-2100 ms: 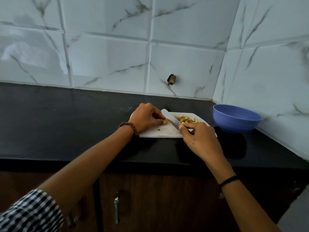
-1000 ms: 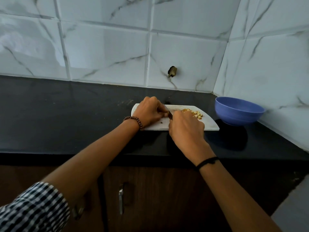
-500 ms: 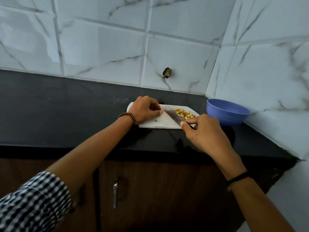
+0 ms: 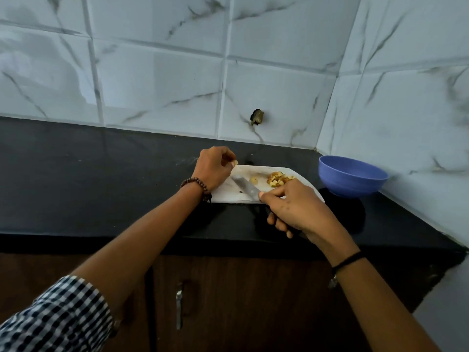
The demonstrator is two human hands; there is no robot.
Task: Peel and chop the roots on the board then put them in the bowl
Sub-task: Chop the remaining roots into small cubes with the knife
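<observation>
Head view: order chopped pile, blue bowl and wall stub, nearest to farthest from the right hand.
1. chopped pile, on the board just beyond the right hand.
2. blue bowl, off to its right.
3. wall stub, on the back tiles.

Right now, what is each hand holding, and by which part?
The right hand grips the knife by its handle, thumb at the blade's base. The left hand pinches a small root piece between its fingertips.
</observation>
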